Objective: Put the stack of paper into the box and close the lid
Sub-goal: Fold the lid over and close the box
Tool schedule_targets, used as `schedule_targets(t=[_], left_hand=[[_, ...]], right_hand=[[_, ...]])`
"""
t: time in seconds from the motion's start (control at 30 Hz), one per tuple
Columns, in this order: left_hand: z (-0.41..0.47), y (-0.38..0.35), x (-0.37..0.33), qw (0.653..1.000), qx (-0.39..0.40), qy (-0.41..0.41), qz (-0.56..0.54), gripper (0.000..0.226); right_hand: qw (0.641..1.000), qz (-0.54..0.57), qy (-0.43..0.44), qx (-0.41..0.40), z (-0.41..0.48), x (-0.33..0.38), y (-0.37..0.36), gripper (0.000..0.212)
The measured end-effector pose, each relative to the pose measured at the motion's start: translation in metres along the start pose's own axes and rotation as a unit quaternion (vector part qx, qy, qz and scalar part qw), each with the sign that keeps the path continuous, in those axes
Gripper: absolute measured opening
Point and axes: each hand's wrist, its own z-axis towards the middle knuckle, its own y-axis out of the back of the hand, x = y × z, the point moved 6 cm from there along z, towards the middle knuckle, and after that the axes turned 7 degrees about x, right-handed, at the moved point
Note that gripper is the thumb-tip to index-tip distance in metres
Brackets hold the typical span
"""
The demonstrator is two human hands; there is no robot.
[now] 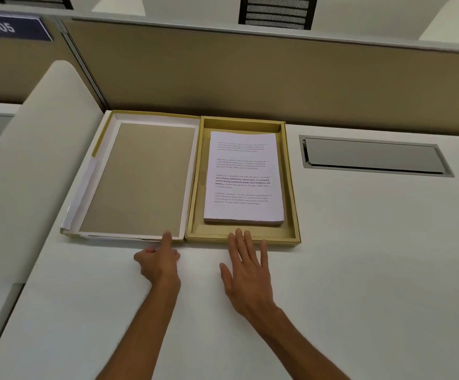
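The stack of paper (243,178), printed side up, lies flat inside the yellow cardboard box (291,187), which sits on the white desk (360,270). The box's lid (138,179) lies open flat against the box's left wall, its grey-brown inside facing up. My left hand (160,260) is at the lid's near edge, close to the box, one finger stretched onto the rim, the others curled, gripping nothing. My right hand (246,272) is spread flat, palm down, fingertips (238,234) at the box's near wall. A recessed grey cable hatch (373,157) is right of the box.
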Motion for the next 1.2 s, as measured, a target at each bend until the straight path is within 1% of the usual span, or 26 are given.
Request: schedule_targets(t=[0.13,0.2,0.3,0.43,0.5,0.57,0.7,0.73,0.83,0.97,1.07,1.2], left_hand=[[0.018,-0.006,-0.004,0.999,0.036,0.037,0.002,0.044],[0.022,-0.006,-0.008,0.999,0.036,0.036,0.0,0.042],[0.021,-0.006,-0.013,0.999,0.032,0.001,0.003,0.044],[0.01,-0.006,-0.015,0.997,0.018,-0.067,0.046,0.031],[0.004,-0.006,-0.015,0.994,0.015,-0.092,0.051,0.029],[-0.001,-0.005,-0.016,0.993,0.007,-0.105,0.051,0.034],[-0.009,-0.004,-0.016,0.992,0.02,-0.12,0.017,0.061],[-0.009,-0.004,-0.017,0.991,0.025,-0.129,0.017,0.062],[-0.009,-0.003,-0.018,0.986,0.038,-0.159,0.036,0.057],[-0.013,-0.003,-0.024,0.978,0.058,-0.197,0.046,0.064],[-0.015,-0.007,-0.026,0.967,0.088,-0.229,0.066,0.07],[-0.019,-0.014,-0.027,0.952,0.115,-0.264,0.105,0.068]], right_hand=[[1.0,-0.006,-0.016,-0.008,-0.005,0.004,0.001,0.071],[1.0,-0.003,-0.024,-0.017,-0.008,0.004,0.001,0.071],[0.999,0.006,-0.042,-0.02,-0.011,0.003,0.001,0.069],[0.998,0.009,-0.057,-0.017,-0.007,0.002,0.002,0.067],[0.998,0.014,-0.062,-0.017,-0.006,0.003,0.001,0.068],[0.998,0.016,-0.061,-0.018,-0.005,0.004,0.0,0.068],[0.997,0.011,-0.062,-0.031,-0.005,0.002,0.001,0.067],[0.997,0.01,-0.064,-0.035,-0.005,0.002,0.001,0.067],[0.997,0.004,-0.066,-0.045,-0.004,0.004,0.002,0.065],[0.996,-0.002,-0.073,-0.053,-0.003,0.007,0.005,0.064],[0.996,-0.006,-0.075,-0.054,-0.001,0.007,0.006,0.065],[0.996,-0.008,-0.07,-0.058,-0.002,0.006,0.005,0.063]])
